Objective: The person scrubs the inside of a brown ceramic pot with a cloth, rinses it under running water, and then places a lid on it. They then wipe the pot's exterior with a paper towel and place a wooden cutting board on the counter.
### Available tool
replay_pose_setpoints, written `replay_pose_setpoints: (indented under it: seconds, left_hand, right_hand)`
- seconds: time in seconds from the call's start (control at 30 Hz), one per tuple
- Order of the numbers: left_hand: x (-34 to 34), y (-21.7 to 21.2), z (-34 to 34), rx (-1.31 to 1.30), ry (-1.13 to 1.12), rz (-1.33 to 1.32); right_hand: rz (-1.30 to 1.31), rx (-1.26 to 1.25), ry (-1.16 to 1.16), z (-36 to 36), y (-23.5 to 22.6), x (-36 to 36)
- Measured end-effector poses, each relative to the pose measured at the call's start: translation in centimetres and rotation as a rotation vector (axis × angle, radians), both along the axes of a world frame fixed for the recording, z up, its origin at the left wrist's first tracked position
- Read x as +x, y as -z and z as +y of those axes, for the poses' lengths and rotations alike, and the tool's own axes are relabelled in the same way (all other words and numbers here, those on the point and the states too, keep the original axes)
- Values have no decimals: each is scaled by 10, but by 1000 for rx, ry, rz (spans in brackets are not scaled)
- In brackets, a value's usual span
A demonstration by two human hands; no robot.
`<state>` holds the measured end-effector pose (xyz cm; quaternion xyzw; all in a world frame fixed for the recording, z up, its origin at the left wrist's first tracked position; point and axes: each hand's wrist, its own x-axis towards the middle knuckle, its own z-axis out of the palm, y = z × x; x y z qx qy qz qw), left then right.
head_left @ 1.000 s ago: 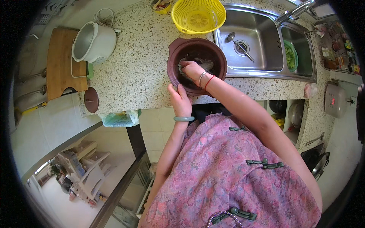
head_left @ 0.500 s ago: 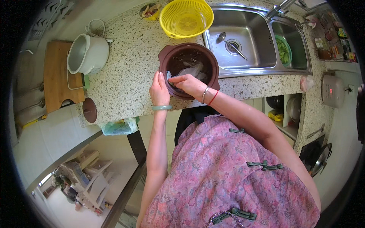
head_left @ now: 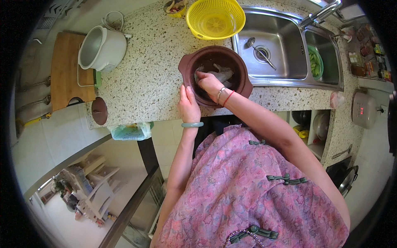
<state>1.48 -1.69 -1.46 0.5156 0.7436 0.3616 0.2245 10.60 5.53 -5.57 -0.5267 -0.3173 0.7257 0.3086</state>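
Two hands are engaged at the brown clay pot [head_left: 215,74] near the counter's [head_left: 153,82] front edge: left hand [head_left: 188,105] laid flat against its near wall, right hand [head_left: 209,80] curled on a pale cloth [head_left: 221,74] inside; a hard scrub could tip it off.

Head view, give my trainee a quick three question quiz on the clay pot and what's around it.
1. True or false: the right hand is inside the brown clay pot.
2. What does the left hand touch? A) yellow colander B) pot's outer wall C) white cooker pot
3. What lies in the sink?

Key:
1. True.
2. B.
3. A ladle, lying by the drain.
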Motion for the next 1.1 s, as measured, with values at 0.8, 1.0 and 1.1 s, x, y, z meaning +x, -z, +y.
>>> replay_pose_setpoints:
  seconds: [0.8, 1.0, 1.1]
  left_hand:
    - [12, -11, -30, -139, -5, -424]
    - [-27, -20, 36, 3, 45, -118]
    - [-31, -18, 51, 4, 96, -53]
  right_hand:
    - [-147, -91, -34, 16, -20, 10]
    - [-112, -65, -82, -2, -32, 12]
    - [-41, -12, -99, -14, -56, 17]
